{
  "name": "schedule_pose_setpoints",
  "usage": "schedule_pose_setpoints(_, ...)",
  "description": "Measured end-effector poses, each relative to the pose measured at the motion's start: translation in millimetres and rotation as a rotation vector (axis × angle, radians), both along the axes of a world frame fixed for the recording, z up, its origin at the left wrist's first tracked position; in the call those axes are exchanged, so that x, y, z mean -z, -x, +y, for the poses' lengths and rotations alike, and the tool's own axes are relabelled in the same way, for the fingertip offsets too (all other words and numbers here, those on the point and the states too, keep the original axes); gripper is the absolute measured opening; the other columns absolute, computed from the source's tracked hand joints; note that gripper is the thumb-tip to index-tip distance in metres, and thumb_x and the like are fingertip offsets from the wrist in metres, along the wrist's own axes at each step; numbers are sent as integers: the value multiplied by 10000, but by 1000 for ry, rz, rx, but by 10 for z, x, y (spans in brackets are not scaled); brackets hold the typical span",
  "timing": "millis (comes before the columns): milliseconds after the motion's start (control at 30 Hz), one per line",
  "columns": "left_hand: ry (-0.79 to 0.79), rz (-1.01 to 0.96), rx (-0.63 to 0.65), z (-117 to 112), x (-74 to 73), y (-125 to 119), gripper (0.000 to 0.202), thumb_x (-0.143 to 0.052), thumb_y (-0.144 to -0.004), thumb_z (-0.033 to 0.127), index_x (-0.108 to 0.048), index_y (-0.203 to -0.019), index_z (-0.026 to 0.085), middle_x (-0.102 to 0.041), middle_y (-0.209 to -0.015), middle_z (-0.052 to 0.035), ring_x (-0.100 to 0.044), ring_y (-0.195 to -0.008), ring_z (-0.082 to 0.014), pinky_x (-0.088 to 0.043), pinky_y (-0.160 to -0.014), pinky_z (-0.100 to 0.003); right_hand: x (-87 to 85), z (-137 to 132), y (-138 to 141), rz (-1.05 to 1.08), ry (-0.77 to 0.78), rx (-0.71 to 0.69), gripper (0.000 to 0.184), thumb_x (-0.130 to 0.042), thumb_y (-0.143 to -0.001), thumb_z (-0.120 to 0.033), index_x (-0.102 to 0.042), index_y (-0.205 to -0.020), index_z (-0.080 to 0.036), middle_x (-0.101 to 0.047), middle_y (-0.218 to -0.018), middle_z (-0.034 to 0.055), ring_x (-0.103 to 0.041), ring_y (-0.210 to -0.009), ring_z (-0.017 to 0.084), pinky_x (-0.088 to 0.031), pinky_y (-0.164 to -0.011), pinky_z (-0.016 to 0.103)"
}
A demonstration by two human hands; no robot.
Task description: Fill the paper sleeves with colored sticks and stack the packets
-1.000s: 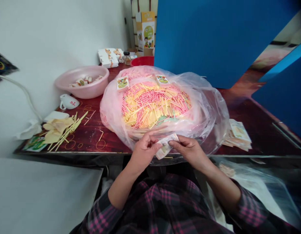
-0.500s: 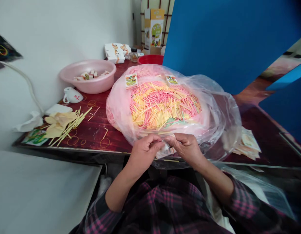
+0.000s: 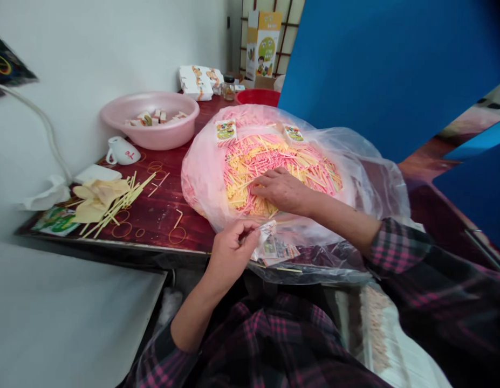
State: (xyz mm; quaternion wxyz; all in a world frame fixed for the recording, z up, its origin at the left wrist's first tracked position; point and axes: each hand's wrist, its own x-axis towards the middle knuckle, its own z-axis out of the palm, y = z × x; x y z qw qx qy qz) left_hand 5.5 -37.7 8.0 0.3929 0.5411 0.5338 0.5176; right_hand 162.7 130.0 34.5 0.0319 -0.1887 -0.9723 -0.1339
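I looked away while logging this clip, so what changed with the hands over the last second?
The right hand has let go of the printed paper packet and moved forward onto the pink and yellow sticks in the plastic bag. The left hand still holds the packet at the bag's near edge. The pink basin and white mug stayed as they were.

This looks like a small packing workshop, with a dark red-brown tabletop holding a clear plastic bag of thin pink and yellow sticks, a round pink plastic basin, a printed cardboard carton at upper centre, and tall blue panels at right.
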Motion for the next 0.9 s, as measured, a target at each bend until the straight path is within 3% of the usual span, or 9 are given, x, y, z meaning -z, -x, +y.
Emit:
schedule_pose_setpoints(167, 67, -87, 2, 65, 77, -16, 145, -646, -862, 294, -731, -872, 177, -720, -793, -23, -608, -704, -153, -459, -665, -264, 34, 74, 31, -3, 69, -122, 208, -545, -991, -179, -726, -1091, -200, -732, -1196, 102, -570, -1048, 260, -374, -880, 406)
schedule_pose_setpoints(367, 41, -70, 24, 99, 103, 18, 163, -628, -883, 312, -682, -802, 182, -668, -776, -1, -581, -746, -151, -444, -733, -269, 119, 221, 24, 91, 268, -146, 259, -508, -981, -131, -737, -1091, -181, -740, -1214, 107, -637, -1065, 230, -454, -938, 394)
schedule_pose_setpoints(500, 49, -48, 25, 109, 109, 41, 158, -605, -892, 297, -639, -786, 184, -597, -715, 23, -536, -698, -136, -411, -695, -260, 181, 268, 29, 227, 354, 47, 279, -501, -986, -170, -723, -1150, -213, -778, -1083, 66, -689, -976, 215, -486, -879, 350)
schedule_pose_setpoints(633, 41, -86, -38, 163, 156, 12, 164, -604, -897, 320, -606, -791, 194, -558, -690, 36, -502, -668, -130, -394, -668, -254, 209, 241, 43, 362, 432, 266, 271, -481, -1015, -293, -698, -1130, -178, -772, -981, 90, -699, -855, 228, -483, -759, 327)
schedule_pose_setpoints(800, 123, -257, -56, 220, 204, -52, 223, -686, -837, 396, -681, -918, 188, -632, -785, 19, -537, -721, -136, -429, -702, -257, 197, 189, 49, 530, 492, 341, 234, -469, -1009, -320, -664, -1009, -192, -748, -940, 84, -682, -853, 220, -487, -793, 336)
schedule_pose_setpoints(900, 176, -340, -47, 214, 191, -69, 267, -739, -792, 429, -683, -864, 179, -639, -759, 20, -536, -696, -127, -428, -687, -252, 134, 140, 45, 669, 582, 357, 227, -486, -990, -327, -641, -886, -198, -725, -875, 72, -667, -836, 215, -491, -820, 354)
